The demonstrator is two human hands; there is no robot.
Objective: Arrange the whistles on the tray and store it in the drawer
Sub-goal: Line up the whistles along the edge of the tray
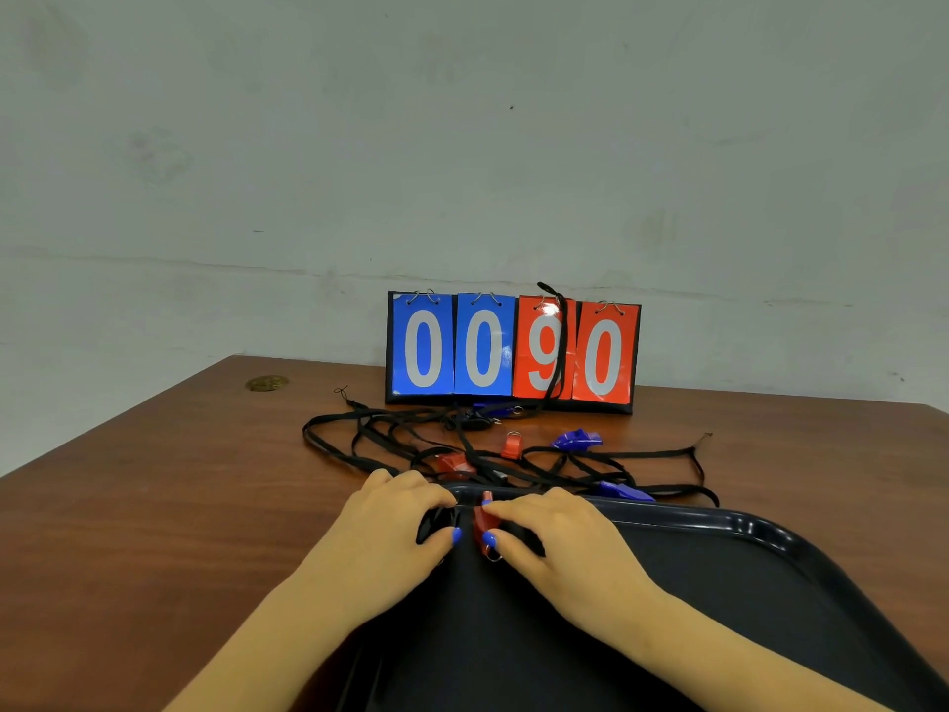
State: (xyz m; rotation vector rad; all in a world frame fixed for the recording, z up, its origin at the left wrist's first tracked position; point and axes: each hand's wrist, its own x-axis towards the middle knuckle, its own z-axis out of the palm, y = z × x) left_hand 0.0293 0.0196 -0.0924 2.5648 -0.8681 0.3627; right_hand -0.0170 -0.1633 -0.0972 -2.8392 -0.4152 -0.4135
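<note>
A: Where is the red whistle (481,524)?
B: At the far edge of the black tray (770,557). The right hand (560,537) has a tight grip, pinching it.
A: And the left hand (395,526)?
B: Its fingers curl on a black cord (434,521) beside it.
A: Other whistles?
B: A blue whistle (576,439) lies in tangled cords on the tabletop (154,506), near the scoreboard (513,349).

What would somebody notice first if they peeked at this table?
Probably the flip scoreboard standing at the back of the table against the wall, with two blue zeros and a red 9 and 0. In front of it lies a tangle of black cords with red and blue whistles. Nearest, two hands with blue nails handle a red whistle at the dark tray's far edge.
</note>
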